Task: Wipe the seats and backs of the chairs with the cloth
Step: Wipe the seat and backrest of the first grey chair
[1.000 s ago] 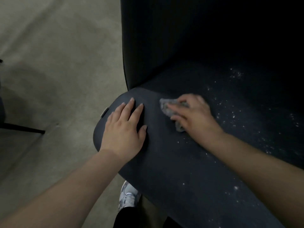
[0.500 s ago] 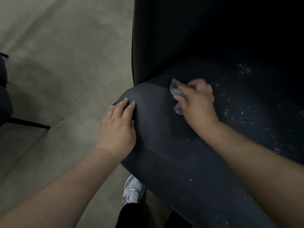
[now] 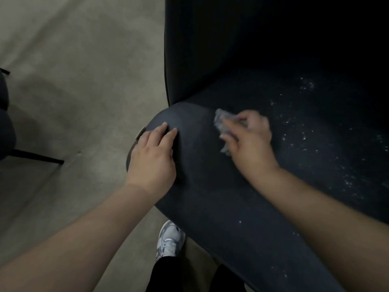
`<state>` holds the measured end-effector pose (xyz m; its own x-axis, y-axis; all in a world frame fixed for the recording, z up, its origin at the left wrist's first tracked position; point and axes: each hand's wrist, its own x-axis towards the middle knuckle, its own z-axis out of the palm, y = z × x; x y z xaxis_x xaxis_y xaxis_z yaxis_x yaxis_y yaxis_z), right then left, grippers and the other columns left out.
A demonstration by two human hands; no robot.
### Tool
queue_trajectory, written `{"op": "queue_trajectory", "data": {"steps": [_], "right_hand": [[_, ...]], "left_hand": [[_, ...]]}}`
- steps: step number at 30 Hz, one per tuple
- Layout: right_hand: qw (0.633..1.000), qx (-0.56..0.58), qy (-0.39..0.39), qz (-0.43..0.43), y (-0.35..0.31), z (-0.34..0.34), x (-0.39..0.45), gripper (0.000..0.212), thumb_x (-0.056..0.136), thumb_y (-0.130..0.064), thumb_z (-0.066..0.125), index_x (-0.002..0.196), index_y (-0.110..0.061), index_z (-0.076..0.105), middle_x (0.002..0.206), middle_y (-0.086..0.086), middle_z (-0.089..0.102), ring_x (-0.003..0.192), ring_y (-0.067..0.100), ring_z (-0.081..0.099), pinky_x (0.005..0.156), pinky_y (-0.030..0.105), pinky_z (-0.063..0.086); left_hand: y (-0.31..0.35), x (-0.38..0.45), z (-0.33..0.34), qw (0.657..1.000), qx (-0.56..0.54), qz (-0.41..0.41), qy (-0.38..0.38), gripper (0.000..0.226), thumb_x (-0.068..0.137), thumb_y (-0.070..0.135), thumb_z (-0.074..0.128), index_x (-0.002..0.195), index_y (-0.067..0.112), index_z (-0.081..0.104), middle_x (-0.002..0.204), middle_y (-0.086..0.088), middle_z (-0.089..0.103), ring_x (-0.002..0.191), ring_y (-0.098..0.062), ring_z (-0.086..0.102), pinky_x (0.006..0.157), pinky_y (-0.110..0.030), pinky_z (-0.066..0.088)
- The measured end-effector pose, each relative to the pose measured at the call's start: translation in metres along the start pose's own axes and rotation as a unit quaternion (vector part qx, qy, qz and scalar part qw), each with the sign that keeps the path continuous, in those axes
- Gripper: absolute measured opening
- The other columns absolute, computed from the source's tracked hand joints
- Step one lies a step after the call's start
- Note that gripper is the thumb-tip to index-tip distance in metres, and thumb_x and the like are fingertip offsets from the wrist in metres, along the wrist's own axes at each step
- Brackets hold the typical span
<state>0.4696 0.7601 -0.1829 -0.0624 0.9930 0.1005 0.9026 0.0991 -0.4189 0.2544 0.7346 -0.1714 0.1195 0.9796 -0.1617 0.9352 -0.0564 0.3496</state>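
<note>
A dark blue upholstered chair fills the right of the view; its seat is speckled with white dust on the right side, and its back rises dark behind. My right hand presses a crumpled grey cloth onto the seat near the left rear corner. My left hand rests flat on the seat's left front corner, fingers slightly apart, holding nothing.
The beige floor spreads to the left. Part of another dark chair with a black leg stands at the left edge. My white sneaker and dark trouser legs show below the seat edge.
My right hand has slid the cloth back and forth across the seat's left rear area. My left hand has drawn back toward the seat's edge.
</note>
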Motion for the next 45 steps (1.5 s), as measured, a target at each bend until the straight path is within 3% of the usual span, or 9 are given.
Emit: {"op": "queue_trajectory", "data": {"steps": [5, 12, 14, 19, 22, 26, 31, 39, 45], "right_hand": [[0.966, 0.05, -0.141, -0.213, 0.0, -0.018, -0.087, 0.04, 0.078, -0.024, 0.075, 0.117, -0.027, 0.065, 0.116, 0.003, 0.051, 0.104, 0.028, 0.049, 0.085, 0.036, 0.044], [0.999, 0.015, -0.023, -0.017, 0.026, -0.024, -0.061, 0.035, 0.084, -0.017, 0.068, 0.118, -0.023, 0.067, 0.117, 0.012, 0.053, 0.107, 0.032, 0.046, 0.095, 0.037, 0.042], [0.996, 0.061, -0.059, -0.039, 0.006, -0.014, -0.095, 0.031, 0.09, -0.03, 0.056, 0.119, -0.03, 0.064, 0.122, 0.004, 0.05, 0.11, 0.022, 0.043, 0.098, 0.021, 0.038], [0.959, 0.051, -0.167, -0.222, 0.02, -0.03, -0.147, 0.041, 0.081, -0.03, 0.071, 0.12, -0.032, 0.063, 0.116, -0.003, 0.059, 0.105, 0.018, 0.055, 0.086, 0.035, 0.046], [0.988, -0.031, -0.049, -0.142, 0.061, -0.04, -0.122, 0.024, 0.086, -0.041, 0.063, 0.109, -0.035, 0.067, 0.109, -0.012, 0.059, 0.102, 0.006, 0.053, 0.087, 0.039, 0.049], [1.0, -0.005, 0.026, -0.001, 0.051, -0.04, -0.124, 0.039, 0.079, -0.026, 0.073, 0.118, -0.022, 0.067, 0.114, 0.013, 0.057, 0.104, 0.035, 0.05, 0.087, 0.049, 0.045], [0.979, 0.014, -0.081, -0.185, 0.033, -0.034, -0.15, 0.032, 0.085, -0.039, 0.062, 0.115, -0.03, 0.066, 0.112, 0.001, 0.059, 0.107, 0.02, 0.049, 0.086, 0.029, 0.042], [0.99, -0.023, 0.073, 0.114, 0.1, -0.051, -0.053, 0.039, 0.084, -0.029, 0.068, 0.123, -0.024, 0.063, 0.122, 0.012, 0.048, 0.112, 0.022, 0.039, 0.103, 0.03, 0.035], [0.992, 0.023, -0.07, -0.098, 0.083, -0.057, -0.059, 0.034, 0.084, -0.029, 0.068, 0.118, -0.024, 0.067, 0.115, 0.013, 0.055, 0.108, 0.032, 0.047, 0.091, 0.039, 0.038]], "left_hand": [[0.014, 0.003, 0.003, 0.999, 0.023, 0.022, -0.008, 0.05, 0.093, 0.017, 0.045, 0.142, 0.019, 0.041, 0.151, -0.004, 0.033, 0.134, -0.027, 0.028, 0.106, -0.042, 0.027], [0.024, -0.003, 0.011, 0.999, 0.035, 0.033, -0.004, 0.05, 0.093, 0.02, 0.045, 0.142, 0.019, 0.041, 0.152, -0.004, 0.032, 0.134, -0.026, 0.027, 0.106, -0.045, 0.027], [0.03, -0.002, 0.012, 0.999, 0.034, 0.033, -0.003, 0.05, 0.093, 0.02, 0.047, 0.143, 0.019, 0.04, 0.152, -0.004, 0.032, 0.134, -0.027, 0.026, 0.107, -0.045, 0.025], [0.043, -0.006, 0.018, 0.997, 0.04, 0.059, -0.009, 0.052, 0.092, 0.02, 0.047, 0.144, 0.019, 0.038, 0.153, -0.004, 0.031, 0.134, -0.028, 0.026, 0.108, -0.046, 0.024], [0.05, -0.004, 0.02, 0.997, 0.042, 0.066, -0.011, 0.052, 0.093, 0.02, 0.046, 0.144, 0.019, 0.037, 0.153, -0.004, 0.029, 0.135, -0.028, 0.025, 0.109, -0.047, 0.023], [0.058, -0.002, 0.023, 0.996, 0.044, 0.076, -0.014, 0.052, 0.094, 0.02, 0.046, 0.145, 0.02, 0.036, 0.154, -0.003, 0.028, 0.136, -0.027, 0.023, 0.11, -0.046, 0.022], [0.07, 0.004, 0.026, 0.995, 0.044, 0.088, -0.016, 0.053, 0.093, 0.022, 0.048, 0.145, 0.019, 0.036, 0.153, -0.004, 0.029, 0.135, -0.029, 0.024, 0.108, -0.047, 0.023], [0.091, 0.023, 0.031, 0.993, 0.062, 0.094, -0.035, 0.056, 0.094, 0.037, 0.042, 0.147, 0.026, 0.028, 0.156, 0.004, 0.02, 0.137, -0.023, 0.018, 0.11, -0.048, 0.019], [0.105, 0.036, 0.033, 0.992, 0.055, 0.107, -0.036, 0.056, 0.094, 0.037, 0.042, 0.147, 0.025, 0.028, 0.156, 0.004, 0.019, 0.137, -0.022, 0.016, 0.109, -0.046, 0.017]]}}
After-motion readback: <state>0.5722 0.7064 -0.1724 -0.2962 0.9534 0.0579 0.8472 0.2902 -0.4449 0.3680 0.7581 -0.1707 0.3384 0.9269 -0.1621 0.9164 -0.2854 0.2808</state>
